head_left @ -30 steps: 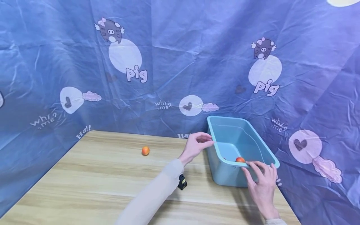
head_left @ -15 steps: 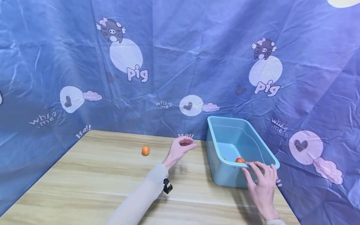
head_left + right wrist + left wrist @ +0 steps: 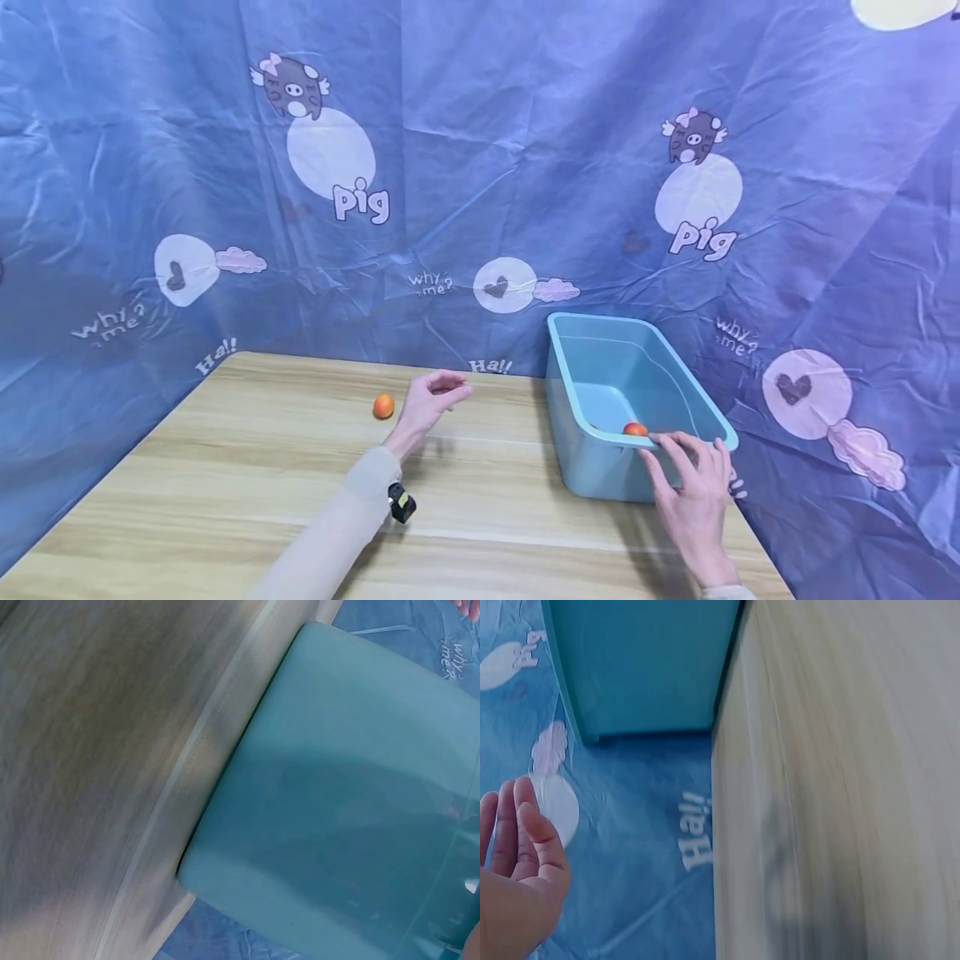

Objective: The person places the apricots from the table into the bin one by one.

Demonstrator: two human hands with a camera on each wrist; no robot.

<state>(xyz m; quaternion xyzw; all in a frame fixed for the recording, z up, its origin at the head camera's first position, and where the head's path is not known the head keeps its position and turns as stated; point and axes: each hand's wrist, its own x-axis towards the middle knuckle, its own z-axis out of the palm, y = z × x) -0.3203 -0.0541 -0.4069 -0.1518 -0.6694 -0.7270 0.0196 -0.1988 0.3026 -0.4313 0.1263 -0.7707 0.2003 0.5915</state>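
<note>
My left hand is held above the table, just right of a small round orange-red fruit. Its fingers are relaxed and curve gently, with nothing between them; the left wrist view also shows this bare hand. At the right, my right hand grips the near rim of a blue plastic bin, thumb outside and fingertips over the edge. Inside the bin, close to that rim, a similar red-orange fruit is partly visible. The near wall hides part of the bin's floor.
A wooden table carries the bin and the loose fruit. Blue cloth with printed pigs hangs behind the table and along both sides. The bin stands close to the cloth at the back right. A small black device is strapped to my left wrist.
My left hand has moved left from beside the bin's left rim to near the fruit on the table. My right hand has stayed on the bin's rim.
</note>
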